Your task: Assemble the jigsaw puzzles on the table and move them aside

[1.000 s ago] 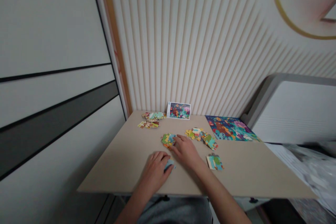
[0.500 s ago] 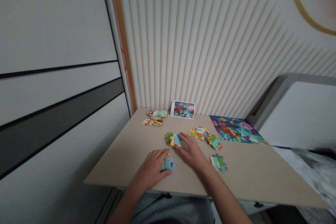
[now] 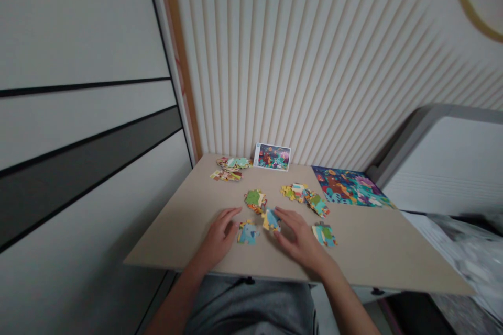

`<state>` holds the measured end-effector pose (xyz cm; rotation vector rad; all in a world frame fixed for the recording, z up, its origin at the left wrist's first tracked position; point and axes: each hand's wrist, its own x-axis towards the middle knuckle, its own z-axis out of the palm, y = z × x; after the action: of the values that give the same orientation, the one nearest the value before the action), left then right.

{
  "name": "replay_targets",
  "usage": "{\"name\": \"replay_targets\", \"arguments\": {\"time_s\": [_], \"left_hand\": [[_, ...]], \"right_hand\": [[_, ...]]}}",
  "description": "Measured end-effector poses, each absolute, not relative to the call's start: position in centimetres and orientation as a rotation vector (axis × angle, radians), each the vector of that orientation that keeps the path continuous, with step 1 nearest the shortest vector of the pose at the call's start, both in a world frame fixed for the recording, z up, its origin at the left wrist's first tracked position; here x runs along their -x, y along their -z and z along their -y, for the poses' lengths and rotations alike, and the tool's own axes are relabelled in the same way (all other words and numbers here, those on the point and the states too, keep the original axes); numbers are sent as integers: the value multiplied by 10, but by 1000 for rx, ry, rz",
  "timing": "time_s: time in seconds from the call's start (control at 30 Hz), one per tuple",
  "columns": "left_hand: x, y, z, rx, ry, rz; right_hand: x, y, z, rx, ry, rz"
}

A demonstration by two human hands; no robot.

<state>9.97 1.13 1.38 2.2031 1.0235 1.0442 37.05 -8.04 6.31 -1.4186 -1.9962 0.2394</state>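
Between the fingers and thumb of my right hand (image 3: 297, 235) is a blue and yellow puzzle piece (image 3: 271, 220), slightly tilted. My left hand (image 3: 221, 233) is empty, its fingers and thumb apart, just left of a blue jigsaw piece (image 3: 247, 233) lying on the table. Beyond both hands sits a small pile of pieces (image 3: 255, 199) with a green one on top. A green and pale blue piece (image 3: 324, 234) lies to the right of my right hand.
Further puzzle piles lie at the back left (image 3: 233, 164) and right of centre (image 3: 298, 192). A picture card (image 3: 272, 157) leans on the ribbed wall. A colourful finished-looking puzzle picture (image 3: 353, 187) lies at the right rear of the beige table (image 3: 176, 241).
My right hand has drawn the blue and yellow piece off the middle pile, toward me. My left hand has let go of the blue piece and moved left off it.
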Motion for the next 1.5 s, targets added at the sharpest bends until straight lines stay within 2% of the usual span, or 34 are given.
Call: {"name": "replay_targets", "arguments": {"time_s": [0.2, 0.4, 0.5, 0.63, 0.8, 1.0, 1.27, 1.5], "left_hand": [[-100, -9, -11, -2323, -1021, -1005], [-101, -9, -9, -2624, -807, -796], [-101, -7, -12, -2676, -760, -783], [-102, -4, -13, -2667, -803, -824], [-102, -2, -13, -2651, -827, -839], [-102, -2, -12, -2645, -819, -858], [-103, -10, -7, -2639, -822, -858], [-102, -2, -11, -2675, -803, -845]], "right_hand": [[-347, -61, 75, 1416, -264, 2109], [-452, -45, 69, 1893, 208, 1584], [-494, -37, 74, 2108, 258, 1511], [-506, -30, 78, 2192, 247, 1545], [-501, -27, 71, 2158, 211, 1546], [-492, -27, 73, 1751, 138, 1503], [-453, -42, 75, 1403, -189, 1307], [-464, -42, 96, 1480, -309, 1129]]}}
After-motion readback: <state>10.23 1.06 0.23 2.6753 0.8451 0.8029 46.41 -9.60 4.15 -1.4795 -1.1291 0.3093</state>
